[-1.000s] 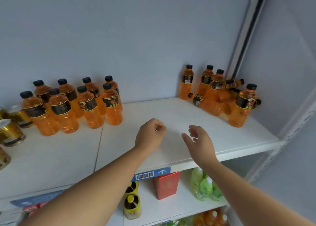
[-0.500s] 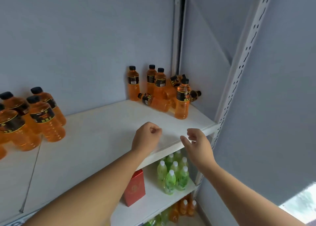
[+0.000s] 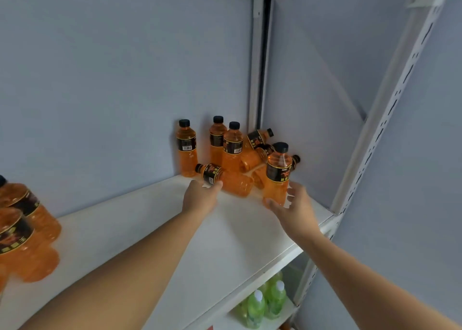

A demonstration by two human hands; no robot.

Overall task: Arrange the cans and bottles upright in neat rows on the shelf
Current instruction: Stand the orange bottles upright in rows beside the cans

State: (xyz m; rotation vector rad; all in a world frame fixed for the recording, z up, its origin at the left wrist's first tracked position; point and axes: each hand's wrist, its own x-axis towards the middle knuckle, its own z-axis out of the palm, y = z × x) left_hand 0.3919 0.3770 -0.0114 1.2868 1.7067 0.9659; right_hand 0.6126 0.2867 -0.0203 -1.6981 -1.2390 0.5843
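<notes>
Shelf [image 3: 140, 232]: white board crossing the frame from lower left to right of centre, with a grey back panel behind it.

Your forearms: both rise from the bottom edge toward the centre.

Orange bottles, left group [image 3: 22, 232]: at the left edge, cut off by the frame, blurred, black labels.

Orange bottles, corner cluster [image 3: 232, 152]: at frame centre in the shelf's back corner. Three stand upright along the back panel; several lie tipped behind and to the right.

Front upright bottle [image 3: 277, 174]: right of centre, black cap, nearest to you of the cluster.

Lying bottle [image 3: 223, 178]: on its side in front of the upright ones, cap pointing left.

Green bottles [image 3: 265, 302]: lower shelf, bottom right of frame, white caps.

Your right hand [image 3: 295, 208]: fingers spread around the base of the front upright bottle, thumb at its left; whether it grips yet, you cannot tell.

Your left hand [image 3: 201, 196]: fingertips curl onto the neck end of the lying bottle; a firm hold cannot be confirmed.
</notes>
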